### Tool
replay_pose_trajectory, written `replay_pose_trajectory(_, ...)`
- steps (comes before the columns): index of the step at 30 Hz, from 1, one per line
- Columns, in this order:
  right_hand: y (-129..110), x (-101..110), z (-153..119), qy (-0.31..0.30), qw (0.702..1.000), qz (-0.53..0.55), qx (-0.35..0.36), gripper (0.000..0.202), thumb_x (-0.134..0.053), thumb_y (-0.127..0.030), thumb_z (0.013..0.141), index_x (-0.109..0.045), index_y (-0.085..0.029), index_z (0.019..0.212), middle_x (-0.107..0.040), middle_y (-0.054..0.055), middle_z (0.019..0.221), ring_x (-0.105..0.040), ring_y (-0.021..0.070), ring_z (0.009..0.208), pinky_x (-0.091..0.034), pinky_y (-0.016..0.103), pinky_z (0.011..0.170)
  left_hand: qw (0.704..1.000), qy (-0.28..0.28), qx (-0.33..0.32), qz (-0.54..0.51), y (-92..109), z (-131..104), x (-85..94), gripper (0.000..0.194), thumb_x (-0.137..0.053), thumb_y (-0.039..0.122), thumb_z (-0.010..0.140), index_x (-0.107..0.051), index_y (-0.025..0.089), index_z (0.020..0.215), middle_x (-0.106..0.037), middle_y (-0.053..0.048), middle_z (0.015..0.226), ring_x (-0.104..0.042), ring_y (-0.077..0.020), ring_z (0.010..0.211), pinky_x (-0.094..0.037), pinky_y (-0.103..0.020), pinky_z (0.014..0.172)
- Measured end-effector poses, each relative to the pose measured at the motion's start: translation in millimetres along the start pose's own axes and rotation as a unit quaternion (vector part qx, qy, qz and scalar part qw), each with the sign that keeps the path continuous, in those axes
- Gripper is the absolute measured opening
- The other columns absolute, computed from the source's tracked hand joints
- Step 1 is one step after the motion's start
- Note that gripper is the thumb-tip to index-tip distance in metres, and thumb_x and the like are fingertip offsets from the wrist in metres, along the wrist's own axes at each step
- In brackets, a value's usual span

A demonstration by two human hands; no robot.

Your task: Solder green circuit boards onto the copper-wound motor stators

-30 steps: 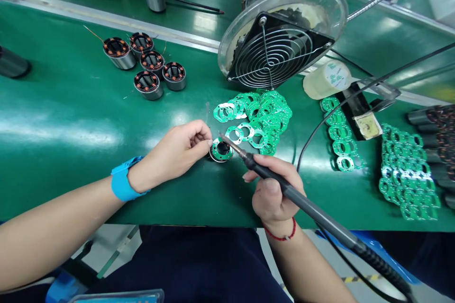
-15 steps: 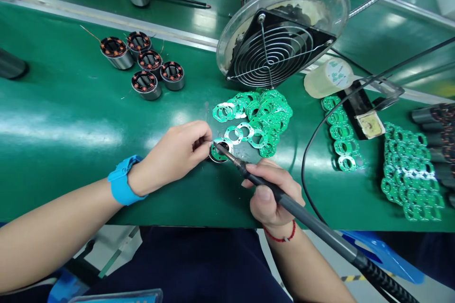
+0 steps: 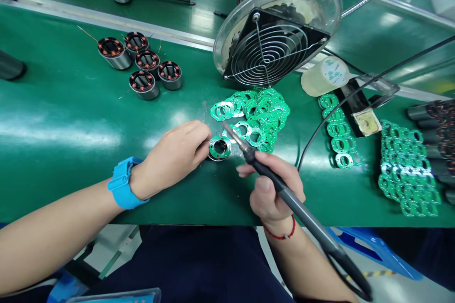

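In my right hand (image 3: 275, 187) is a soldering iron (image 3: 296, 206), gripped like a pen. Its metal tip points up and left, over the near edge of the pile of green ring-shaped circuit boards (image 3: 268, 113). A motor stator with a green ring board on top (image 3: 217, 149) stands upright on the bench just left of that tip, and the iron is apart from it. Closed beside the stator's left side is my left hand (image 3: 177, 154). Its fingertips are curled in and hidden, so what they pinch cannot be made out.
Several wound stators (image 3: 144, 83) stand at the back left. A caged fan (image 3: 266, 57) sits behind the boards. To the right are a tape roll (image 3: 325, 75), a sponge holder (image 3: 366, 122), more ring boards (image 3: 407, 170) and stacked stators (image 3: 433, 128). The iron's black cable (image 3: 320, 128) crosses the bench.
The soldering iron's tip has lifted off the ring board on the stator and moved up and right. My left hand stays beside the stator. The view has shifted slightly.
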State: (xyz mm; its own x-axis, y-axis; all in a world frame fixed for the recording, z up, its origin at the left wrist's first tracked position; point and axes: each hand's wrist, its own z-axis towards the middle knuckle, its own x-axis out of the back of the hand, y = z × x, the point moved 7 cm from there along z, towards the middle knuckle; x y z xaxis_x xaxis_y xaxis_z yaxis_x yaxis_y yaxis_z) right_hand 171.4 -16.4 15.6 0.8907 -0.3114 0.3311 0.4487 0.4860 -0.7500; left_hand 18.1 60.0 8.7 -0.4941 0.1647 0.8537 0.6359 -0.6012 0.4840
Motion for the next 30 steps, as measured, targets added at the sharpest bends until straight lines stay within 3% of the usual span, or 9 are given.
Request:
replay_pose_trajectory(3, 3, -13, 7, -0.064, 0.997, -0.038, -0.021, 0.04, -0.05, -0.025, 0.099, -0.049, -0.029, 0.139, -0.077, 0.004, 0.105, -0.075, 0.0206, 0.09, -0.061, 0.04, 0.082, 0.999, 0.009, -0.027, 0.03, 3, -1, 0.2, 0.021, -0.043, 0.013, 0.091, -0.05, 0.02, 0.072, -0.052, 0.0, 0.069, -0.048, -0.0149, 0.063, -0.038, -0.027, 0.058)
replay_pose_trajectory(5, 3, -26, 11, -0.14, 0.986, -0.088, -0.015, 0.043, -0.053, -0.019, 0.096, -0.049, -0.029, 0.138, -0.074, 0.006, 0.12, -0.069, 0.023, 0.112, -0.056, 0.043, 0.096, 0.999, 0.01, -0.032, 0.041, 4, -2, -0.8, 0.022, -0.042, 0.013, 0.092, -0.05, 0.02, 0.072, -0.053, -0.001, 0.07, -0.05, -0.0155, 0.065, -0.04, -0.027, 0.06)
replay_pose_trajectory(9, 5, -43, 13, -0.241, 0.963, -0.119, 0.003, 0.051, -0.053, -0.014, 0.09, -0.046, -0.025, 0.14, -0.066, 0.01, 0.131, -0.061, 0.026, 0.124, -0.053, 0.047, 0.1, 0.998, 0.017, -0.039, 0.04, 5, -2, -3.0, 0.022, -0.043, 0.011, 0.091, -0.048, 0.02, 0.072, -0.054, -0.001, 0.07, -0.051, -0.0157, 0.066, -0.042, -0.027, 0.062)
replay_pose_trajectory(16, 13, -41, 13, -0.265, 0.961, -0.065, -0.042, 0.058, -0.053, -0.01, 0.09, -0.039, -0.027, 0.144, -0.064, 0.009, 0.129, -0.061, 0.0226, 0.121, -0.053, 0.044, 0.102, 0.998, -0.02, 0.012, -0.052, -4, -2, 1.2, 0.013, -0.046, 0.014, 0.092, -0.055, 0.017, 0.084, -0.057, -0.001, 0.077, -0.053, -0.0148, 0.068, -0.043, -0.027, 0.063)
replay_pose_trajectory(19, 14, -38, 15, -0.255, 0.962, -0.092, -0.034, 0.058, -0.057, -0.016, 0.092, -0.038, -0.029, 0.145, -0.067, 0.008, 0.123, -0.063, 0.0241, 0.116, -0.054, 0.045, 0.098, 0.983, -0.113, 0.039, -0.139, -13, -8, -2.3, 0.018, -0.052, 0.023, 0.091, -0.056, 0.018, 0.108, -0.062, -0.001, 0.089, -0.057, -0.0143, 0.073, -0.046, -0.026, 0.065)
replay_pose_trajectory(22, 14, -37, 15, -0.228, 0.963, -0.141, -0.003, 0.056, -0.059, -0.024, 0.093, -0.039, -0.028, 0.145, -0.069, 0.008, 0.115, -0.065, 0.0255, 0.104, -0.055, 0.044, 0.089, 0.973, -0.179, 0.016, -0.144, -16, -12, -7.0, 0.017, -0.055, 0.025, 0.089, -0.057, 0.021, 0.105, -0.063, -0.001, 0.093, -0.06, -0.0161, 0.08, -0.046, -0.027, 0.069)
replay_pose_trajectory(24, 14, -38, 13, -0.215, 0.962, -0.168, 0.022, 0.055, -0.06, -0.029, 0.093, -0.039, -0.026, 0.145, -0.069, 0.008, 0.11, -0.064, 0.025, 0.095, -0.054, 0.041, 0.083, 0.98, -0.15, 0.006, -0.134, -16, -9, -4.5, 0.009, -0.049, 0.022, 0.091, -0.058, 0.02, 0.092, -0.062, -0.002, 0.087, -0.059, -0.0162, 0.078, -0.044, -0.028, 0.069)
replay_pose_trajectory(27, 12, -41, 9, -0.203, 0.957, -0.199, 0.049, 0.056, -0.06, -0.036, 0.094, -0.039, -0.025, 0.145, -0.068, 0.008, 0.105, -0.063, 0.0246, 0.089, -0.053, 0.04, 0.078, 0.982, -0.087, 0.012, -0.167, -14, -2, -0.6, 0.015, -0.047, 0.019, 0.092, -0.058, 0.019, 0.081, -0.061, -0.001, 0.079, -0.056, -0.0139, 0.072, -0.042, -0.026, 0.066)
replay_pose_trajectory(30, 5, -41, 8, -0.186, 0.96, -0.202, 0.059, 0.059, -0.062, -0.036, 0.093, -0.038, -0.026, 0.146, -0.069, 0.01, 0.116, -0.062, 0.0279, 0.106, -0.051, 0.043, 0.087, 0.966, -0.061, 0.059, -0.243, -14, 1, -2.6, 0.012, -0.052, 0.019, 0.088, -0.059, 0.019, 0.078, -0.061, 0.002, 0.073, -0.052, -0.0106, 0.064, -0.041, -0.022, 0.059)
